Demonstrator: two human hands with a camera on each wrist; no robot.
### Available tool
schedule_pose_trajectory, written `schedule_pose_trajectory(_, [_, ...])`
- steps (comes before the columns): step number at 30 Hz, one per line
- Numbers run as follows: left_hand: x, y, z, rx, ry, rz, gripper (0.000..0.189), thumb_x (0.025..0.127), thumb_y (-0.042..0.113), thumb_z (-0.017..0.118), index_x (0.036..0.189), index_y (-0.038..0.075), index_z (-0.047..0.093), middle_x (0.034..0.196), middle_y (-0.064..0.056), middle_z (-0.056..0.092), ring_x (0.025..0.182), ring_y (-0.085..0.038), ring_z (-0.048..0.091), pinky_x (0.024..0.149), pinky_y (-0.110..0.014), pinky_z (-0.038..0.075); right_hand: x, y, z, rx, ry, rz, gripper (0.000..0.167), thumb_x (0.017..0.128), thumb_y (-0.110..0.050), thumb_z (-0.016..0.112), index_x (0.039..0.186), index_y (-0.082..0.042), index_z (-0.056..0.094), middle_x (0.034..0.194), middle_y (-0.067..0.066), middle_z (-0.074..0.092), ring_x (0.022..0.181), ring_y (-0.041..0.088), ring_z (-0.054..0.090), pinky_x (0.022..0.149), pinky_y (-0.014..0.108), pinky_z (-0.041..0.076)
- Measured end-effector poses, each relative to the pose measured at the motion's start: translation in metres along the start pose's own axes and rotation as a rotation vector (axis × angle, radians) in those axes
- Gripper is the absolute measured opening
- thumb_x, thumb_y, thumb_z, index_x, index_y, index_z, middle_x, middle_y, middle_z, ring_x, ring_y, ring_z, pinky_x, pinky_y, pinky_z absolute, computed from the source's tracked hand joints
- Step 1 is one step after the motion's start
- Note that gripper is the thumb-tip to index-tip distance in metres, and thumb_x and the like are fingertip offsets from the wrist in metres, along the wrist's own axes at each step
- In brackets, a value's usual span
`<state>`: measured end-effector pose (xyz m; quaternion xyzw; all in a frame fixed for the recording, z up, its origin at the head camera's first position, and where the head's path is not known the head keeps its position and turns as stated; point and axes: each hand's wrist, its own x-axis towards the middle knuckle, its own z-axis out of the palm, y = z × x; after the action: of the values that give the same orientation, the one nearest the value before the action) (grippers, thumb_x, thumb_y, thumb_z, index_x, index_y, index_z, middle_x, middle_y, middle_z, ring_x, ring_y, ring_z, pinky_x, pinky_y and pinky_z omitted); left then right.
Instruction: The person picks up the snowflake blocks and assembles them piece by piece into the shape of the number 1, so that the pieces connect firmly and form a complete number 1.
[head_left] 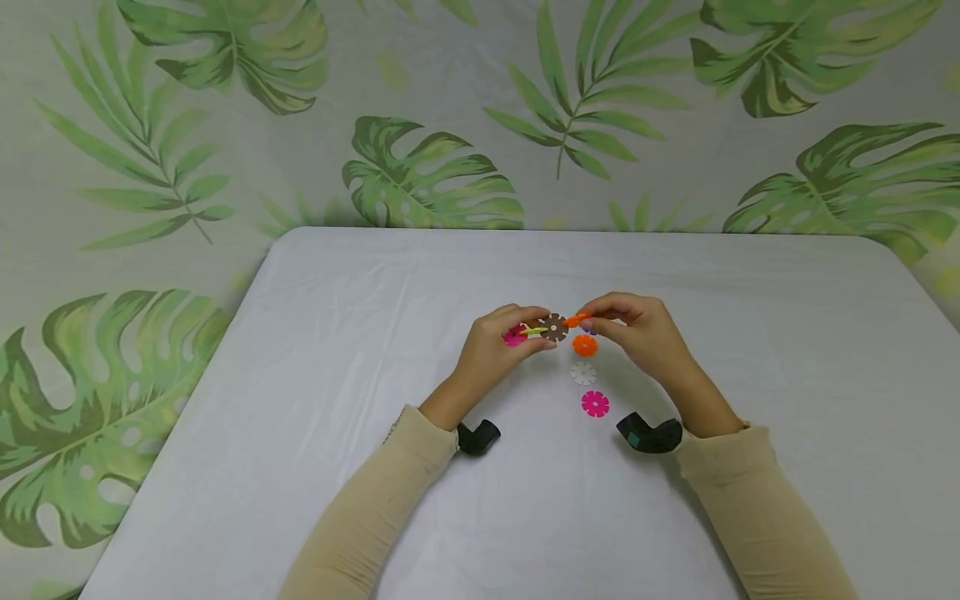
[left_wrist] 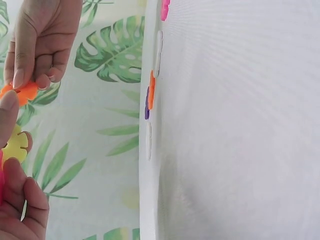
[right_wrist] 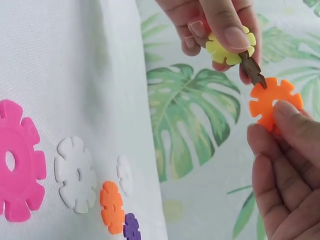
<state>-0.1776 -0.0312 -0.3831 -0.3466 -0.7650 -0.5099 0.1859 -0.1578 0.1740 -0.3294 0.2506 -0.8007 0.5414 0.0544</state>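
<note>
My left hand (head_left: 491, 342) holds a short chain of notched plastic discs: a pink disc (head_left: 513, 336), a yellow disc (right_wrist: 218, 52) and a brown disc (head_left: 547, 335). In the right wrist view, thumb and fingers pinch the yellow one, and the brown one juts out edge-on from it. My right hand (head_left: 641, 325) pinches an orange disc (right_wrist: 262, 106) between thumb and fingers. Its rim meets the brown disc's edge; whether their notches are locked together I cannot tell. Both hands are raised above the table.
On the white table (head_left: 300, 350) lie a loose pink disc (head_left: 596, 411), a white disc (head_left: 577, 374), another orange disc (head_left: 585, 339), a purple disc (right_wrist: 131, 227) and a second white disc (right_wrist: 124, 175). Black wrist cameras (head_left: 480, 439) hang beside both sleeves. Leaf-patterned cloth (head_left: 435, 175) stands behind.
</note>
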Motion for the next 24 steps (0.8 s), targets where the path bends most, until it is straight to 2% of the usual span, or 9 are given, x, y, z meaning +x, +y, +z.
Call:
schedule_pose_trajectory(3, [0.0,0.0,0.0,-0.006,0.004,-0.002,0.036,0.066,0.01,0.079,0.099,0.0,0.066,0.083,-0.006,0.064,0.077,-0.009,0.056,0.064,-0.016,0.047,0.0,0.0,0.001,-0.011,0.012,-0.022,0.013,0.077,0.01,0.063,0.09,0.009,0.064,0.084,0.021,0.063,0.078,0.011,0.06,0.068,0.019,0.049])
schedule_pose_trajectory(7, [0.0,0.0,0.0,-0.01,0.009,-0.003,0.035,0.067,0.01,0.078,0.098,0.0,0.066,0.084,-0.006,0.064,0.077,-0.009,0.057,0.064,-0.018,0.048,0.0,0.001,0.003,-0.002,0.018,-0.046,0.012,0.076,0.013,0.063,0.088,0.01,0.064,0.082,0.021,0.064,0.077,0.008,0.06,0.068,0.019,0.049])
schedule_pose_trajectory(12, [-0.001,0.0,0.001,-0.028,0.004,-0.019,0.035,0.067,0.01,0.078,0.098,0.0,0.066,0.086,-0.007,0.065,0.08,-0.009,0.057,0.066,-0.018,0.048,0.0,0.002,0.004,0.003,0.012,-0.062,0.012,0.076,0.013,0.063,0.087,0.01,0.064,0.082,0.022,0.064,0.077,0.011,0.061,0.069,0.018,0.049])
schedule_pose_trajectory(18, [-0.001,0.002,0.002,-0.046,-0.019,-0.024,0.035,0.068,0.011,0.078,0.099,0.0,0.065,0.087,-0.007,0.064,0.081,-0.012,0.057,0.062,-0.019,0.046,0.0,0.006,0.004,-0.015,-0.002,-0.075,0.013,0.076,0.013,0.063,0.088,0.01,0.065,0.082,0.02,0.064,0.077,0.009,0.06,0.069,0.018,0.048])
schedule_pose_trajectory(24, [0.0,0.0,0.003,-0.044,-0.011,-0.044,0.035,0.068,0.009,0.077,0.099,0.0,0.064,0.087,-0.006,0.063,0.08,-0.01,0.056,0.064,-0.019,0.047,0.0,0.021,0.001,-0.027,-0.021,-0.055,0.016,0.077,0.009,0.064,0.093,0.006,0.065,0.087,0.016,0.065,0.081,0.009,0.06,0.072,0.019,0.048])
